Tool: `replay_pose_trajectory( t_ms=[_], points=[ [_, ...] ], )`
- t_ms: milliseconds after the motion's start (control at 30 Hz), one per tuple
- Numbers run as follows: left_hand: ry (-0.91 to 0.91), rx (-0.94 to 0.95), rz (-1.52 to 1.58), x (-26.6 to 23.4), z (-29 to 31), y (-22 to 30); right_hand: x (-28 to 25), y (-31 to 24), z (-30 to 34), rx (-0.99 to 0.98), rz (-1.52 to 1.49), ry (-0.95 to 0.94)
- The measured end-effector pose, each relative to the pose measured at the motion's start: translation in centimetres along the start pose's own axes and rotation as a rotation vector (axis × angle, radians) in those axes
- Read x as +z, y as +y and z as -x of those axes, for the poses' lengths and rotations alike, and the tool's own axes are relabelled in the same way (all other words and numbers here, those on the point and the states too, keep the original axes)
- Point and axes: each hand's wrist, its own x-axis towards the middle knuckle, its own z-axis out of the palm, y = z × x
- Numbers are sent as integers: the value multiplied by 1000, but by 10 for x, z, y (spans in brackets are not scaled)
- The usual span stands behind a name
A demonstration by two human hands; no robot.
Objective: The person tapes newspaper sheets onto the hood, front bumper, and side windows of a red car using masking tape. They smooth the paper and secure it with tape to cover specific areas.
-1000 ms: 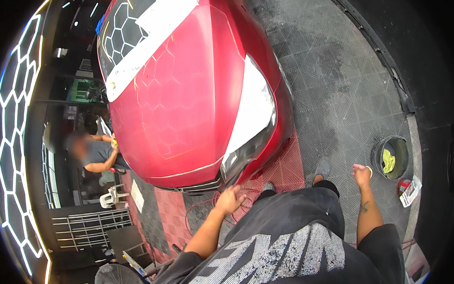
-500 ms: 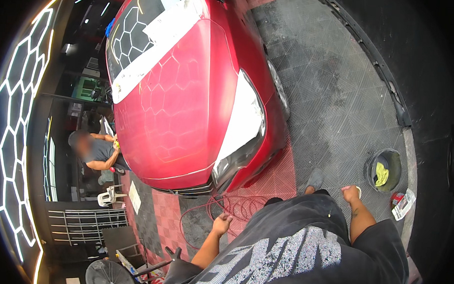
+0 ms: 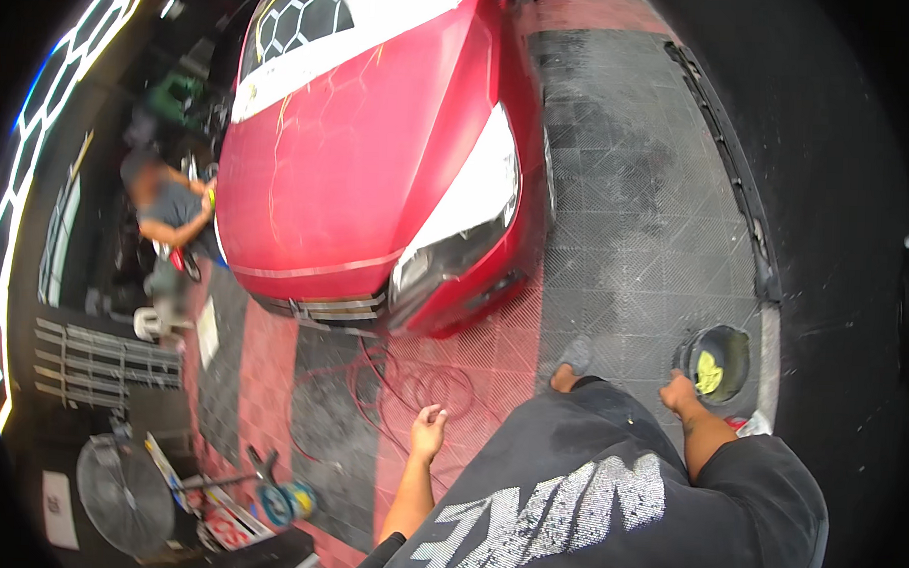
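Note:
My left hand (image 3: 427, 433) hangs in front of the car over the floor, its fingers curled together; a pale speck shows at the fingertips, too small to name. My right hand (image 3: 679, 394) is beside the near left rim of a black bucket (image 3: 740, 366), fingers curled; what they hold, if anything, is hidden. A yellow-green cloth (image 3: 709, 373) lies inside the bucket. Ahead stands a red car (image 3: 348, 170), its headlight partly under white masking (image 3: 475, 190) and more white sheeting (image 3: 307, 64) along the windshield's base.
A coiled red hose (image 3: 431, 383) lies on the tiled floor before the bumper. At left, another person (image 3: 172, 209) leans at the car's far side. A fan (image 3: 125, 495) and metal rack (image 3: 106, 362) stand lower left. A long black strip (image 3: 724, 163) lies along the right wall.
My view has shifted, with the car now higher and further left. My right hand has come close to the bucket. A white ring seen earlier by that hand no longer shows.

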Motion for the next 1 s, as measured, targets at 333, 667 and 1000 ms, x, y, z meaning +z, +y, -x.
replay_pose_trajectory(
  t_ms=[333, 667, 1000],
  points=[
    [-353, -448, -68, 83, 212, -233, -30, -41, 34, -118, 137, 236],
    [130, -424, 258, 165, 194, -187, -62, -4, -1, -274, 130, 111],
    [-73, -281, -306, 196, 228, -92, -101, 157, -48, -282, -533, -231]
  ],
)
